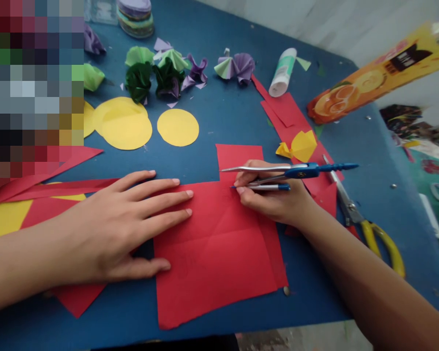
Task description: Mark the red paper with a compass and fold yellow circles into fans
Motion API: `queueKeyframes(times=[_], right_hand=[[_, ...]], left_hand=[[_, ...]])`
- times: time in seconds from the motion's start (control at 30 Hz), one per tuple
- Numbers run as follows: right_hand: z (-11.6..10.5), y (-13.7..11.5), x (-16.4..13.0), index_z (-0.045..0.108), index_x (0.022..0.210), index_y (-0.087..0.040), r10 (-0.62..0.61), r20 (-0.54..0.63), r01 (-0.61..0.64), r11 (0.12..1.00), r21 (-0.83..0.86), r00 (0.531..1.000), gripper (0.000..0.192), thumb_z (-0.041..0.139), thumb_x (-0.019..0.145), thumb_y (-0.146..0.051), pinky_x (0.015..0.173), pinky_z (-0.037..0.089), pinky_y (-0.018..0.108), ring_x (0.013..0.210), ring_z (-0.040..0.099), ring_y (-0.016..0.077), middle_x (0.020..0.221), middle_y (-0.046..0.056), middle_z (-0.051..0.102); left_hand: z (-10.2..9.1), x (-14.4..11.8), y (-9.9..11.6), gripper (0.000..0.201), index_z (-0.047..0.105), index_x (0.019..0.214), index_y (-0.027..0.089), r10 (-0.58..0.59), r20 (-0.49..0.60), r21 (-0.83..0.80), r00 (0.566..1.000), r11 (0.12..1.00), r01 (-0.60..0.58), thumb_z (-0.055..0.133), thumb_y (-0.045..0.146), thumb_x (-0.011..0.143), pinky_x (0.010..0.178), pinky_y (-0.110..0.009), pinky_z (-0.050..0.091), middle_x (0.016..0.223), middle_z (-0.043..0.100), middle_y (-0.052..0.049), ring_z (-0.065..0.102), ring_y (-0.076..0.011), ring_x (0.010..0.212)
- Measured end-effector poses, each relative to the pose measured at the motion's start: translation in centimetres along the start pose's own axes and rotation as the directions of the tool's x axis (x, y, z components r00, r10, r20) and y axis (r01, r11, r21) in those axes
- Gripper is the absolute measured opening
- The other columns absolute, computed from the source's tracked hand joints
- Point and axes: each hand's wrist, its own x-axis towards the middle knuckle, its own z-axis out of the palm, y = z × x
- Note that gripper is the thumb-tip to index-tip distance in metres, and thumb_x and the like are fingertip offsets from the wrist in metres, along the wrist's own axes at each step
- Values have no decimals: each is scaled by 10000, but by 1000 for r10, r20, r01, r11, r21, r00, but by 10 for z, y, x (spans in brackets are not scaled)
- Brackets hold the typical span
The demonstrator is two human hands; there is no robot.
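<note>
1. Blue tabletop (pixel 223 117) carries everything; by its near edge a red paper sheet (pixel 219 253) lies flat, no circle visible on it yet.
2. Left hand (pixel 120 229), fingers spread, presses the sheet's left side.
3. Right hand (pixel 274 195) is clamped on a compass (pixel 296 171) held at the sheet's far edge.
4. Scissors (pixel 366 224) lie untouched toward the right edge.
5. Farther back, yellow circles (pixel 177 127) already cut and folded paper flowers (pixel 168 73) look finished.

1. My feed is bright and evenly lit, with soft daylight and strong colours.
2. Shadows are faint; I see a thin one under the left hand (pixel 128 229).
3. The orange packet (pixel 373 80) smears at the upper right edge.
4. A pixelated block covers the upper left corner.
5. Wide-angle stretch bends the forearms near the lower edge.
</note>
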Motion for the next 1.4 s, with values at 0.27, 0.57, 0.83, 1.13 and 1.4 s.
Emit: queueKeyframes(times=[0.27, 0.57, 0.83, 1.13, 1.4], right_hand=[[-1, 2, -6, 544, 690, -212, -61, -66, 60, 998, -11, 996, 96, 525, 700, -119, 500, 477, 225, 563, 592, 120, 640, -17, 596], [1, -16, -13, 551, 651, -194, -105, 132, 126, 977, -169, 986, 103, 508, 724, -136, 570, 465, 228, 601, 613, 120, 660, 5, 632], [2, -8, -14, 568, 700, -195, -147, 153, 174, 968, -182, 977, 100, 522, 759, -129, 606, 453, 259, 635, 610, 140, 677, 9, 636], [1, -6, -15, 612, 789, -192, -149, 208, 167, 983, -71, 967, 77, 560, 782, -136, 619, 492, 260, 669, 611, 137, 740, 21, 638], [0, -9, -11, 610, 762, -188, -213, 282, 228, 974, -19, 935, 88, 568, 781, -113, 667, 463, 266, 681, 594, 129, 718, 1, 659]], left_hand=[[1, -1, -3, 562, 494, 1312, 224, 65, 6, 78, 998, 995, -65, 489, 559, 860, 1105, -436, 209, 1436, 419, -6, 391, -264, 1309], [2, 0, -3, 564, 491, 1313, 217, 70, -6, 72, 998, 995, -70, 481, 559, 865, 1086, -435, 224, 1421, 441, -19, 407, -265, 1297], [1, -1, -1, 532, 535, 1272, 257, 10, -29, 13, 1000, 1000, -9, 459, 593, 867, 1126, -376, 205, 1402, 467, 24, 416, -220, 1299], [1, 0, 0, 527, 542, 1267, 265, 0, -25, 15, 1000, 1000, 1, 466, 593, 862, 1131, -381, 216, 1401, 470, 17, 411, -222, 1303], [2, 0, -1, 538, 527, 1283, 262, 3, -26, 12, 1000, 1000, -3, 488, 582, 853, 1134, -389, 214, 1406, 468, 6, 412, -236, 1300]])
